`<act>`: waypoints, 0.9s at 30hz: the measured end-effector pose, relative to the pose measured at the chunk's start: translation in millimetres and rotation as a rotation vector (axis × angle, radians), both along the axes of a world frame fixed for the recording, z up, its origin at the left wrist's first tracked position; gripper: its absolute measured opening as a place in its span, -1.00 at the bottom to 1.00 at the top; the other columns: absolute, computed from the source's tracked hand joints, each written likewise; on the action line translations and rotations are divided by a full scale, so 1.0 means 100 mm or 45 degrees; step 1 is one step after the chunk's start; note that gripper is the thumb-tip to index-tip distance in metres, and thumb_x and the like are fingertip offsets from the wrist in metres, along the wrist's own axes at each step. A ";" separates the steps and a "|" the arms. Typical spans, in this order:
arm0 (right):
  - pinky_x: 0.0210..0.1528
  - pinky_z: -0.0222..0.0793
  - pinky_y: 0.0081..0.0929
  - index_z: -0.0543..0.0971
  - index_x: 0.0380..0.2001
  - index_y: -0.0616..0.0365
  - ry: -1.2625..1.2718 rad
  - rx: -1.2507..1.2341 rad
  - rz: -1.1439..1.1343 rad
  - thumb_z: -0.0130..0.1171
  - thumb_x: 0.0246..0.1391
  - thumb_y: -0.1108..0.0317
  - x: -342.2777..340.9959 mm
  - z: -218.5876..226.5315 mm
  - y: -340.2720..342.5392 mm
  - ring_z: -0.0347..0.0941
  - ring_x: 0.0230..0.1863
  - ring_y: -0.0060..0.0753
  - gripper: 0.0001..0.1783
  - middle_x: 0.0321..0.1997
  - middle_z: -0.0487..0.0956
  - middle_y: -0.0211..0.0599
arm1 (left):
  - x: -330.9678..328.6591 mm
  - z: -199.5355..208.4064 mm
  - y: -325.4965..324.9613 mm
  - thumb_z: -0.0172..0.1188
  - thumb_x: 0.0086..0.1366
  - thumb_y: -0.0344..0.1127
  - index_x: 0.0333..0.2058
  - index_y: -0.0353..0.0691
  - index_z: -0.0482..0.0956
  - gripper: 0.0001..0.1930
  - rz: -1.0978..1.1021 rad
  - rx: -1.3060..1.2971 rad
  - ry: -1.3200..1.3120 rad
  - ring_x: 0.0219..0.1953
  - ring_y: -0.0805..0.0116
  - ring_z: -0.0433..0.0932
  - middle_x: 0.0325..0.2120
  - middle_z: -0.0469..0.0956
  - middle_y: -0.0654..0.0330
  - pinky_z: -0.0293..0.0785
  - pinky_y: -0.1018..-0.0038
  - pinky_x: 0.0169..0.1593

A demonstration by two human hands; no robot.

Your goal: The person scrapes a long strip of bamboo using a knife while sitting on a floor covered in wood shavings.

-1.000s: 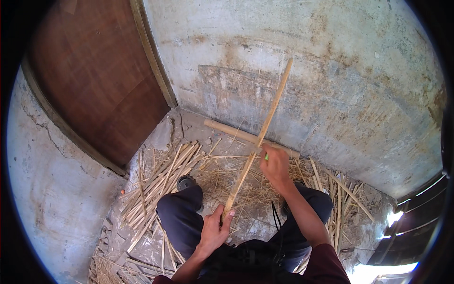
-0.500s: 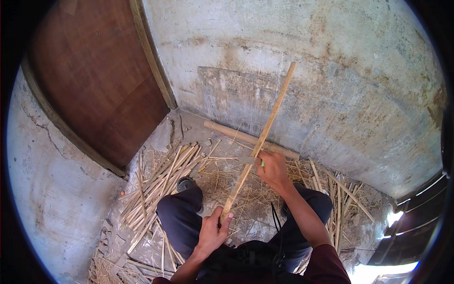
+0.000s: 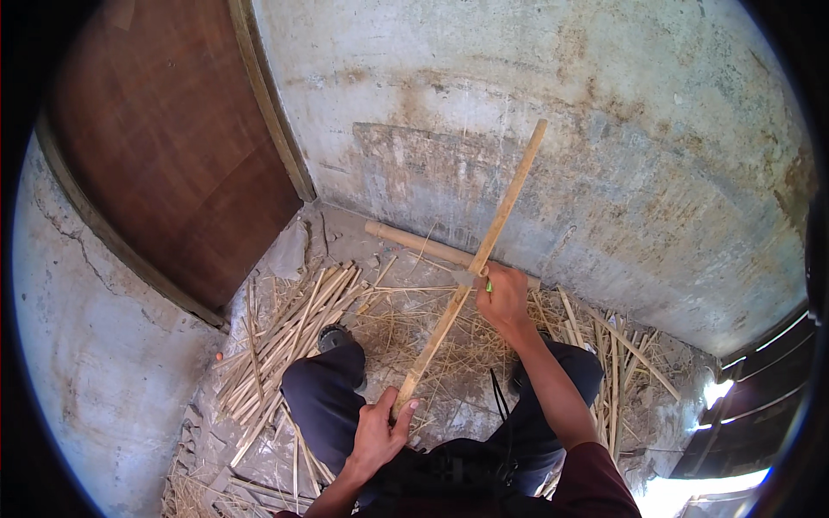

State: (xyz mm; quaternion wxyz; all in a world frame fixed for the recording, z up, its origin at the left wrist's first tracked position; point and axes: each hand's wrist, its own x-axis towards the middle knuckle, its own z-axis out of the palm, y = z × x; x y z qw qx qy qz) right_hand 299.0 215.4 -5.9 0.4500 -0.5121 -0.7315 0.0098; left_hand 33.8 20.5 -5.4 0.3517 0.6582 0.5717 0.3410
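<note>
A long, flat bamboo strip (image 3: 442, 330) slants from between my knees up and away to the right, its far end raised before the wall. My left hand (image 3: 380, 432) is closed round the near end, thumb along the side. Farther up the strip, my right hand (image 3: 503, 298) grips a knife (image 3: 469, 279) by its green handle. The blade lies across the strip around its middle, and its tip shows past the left edge. Most of the handle is hidden inside my fist.
Piles of split bamboo sticks (image 3: 281, 341) lie left of my legs, with more sticks (image 3: 615, 375) to the right. A thick bamboo pole (image 3: 419, 243) rests along the foot of the stained wall (image 3: 518, 78). A brown door (image 3: 164, 155) is at far left. Shavings litter the floor.
My right hand and the knife have slid a little farther up the strip, away from me. My left hand keeps its hold on the near end and has shifted slightly left.
</note>
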 end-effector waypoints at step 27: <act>-0.39 0.46 0.00 0.67 -0.34 0.16 0.019 -0.030 0.120 0.21 0.05 0.47 -0.06 -0.17 -0.11 0.63 -0.46 0.19 -0.90 -0.49 0.65 0.02 | -0.01 0.00 0.26 0.14 0.62 -0.26 -0.13 -0.31 0.57 -0.79 0.086 0.008 -0.167 -0.58 0.34 0.48 -0.59 0.52 0.03 0.41 0.34 -0.42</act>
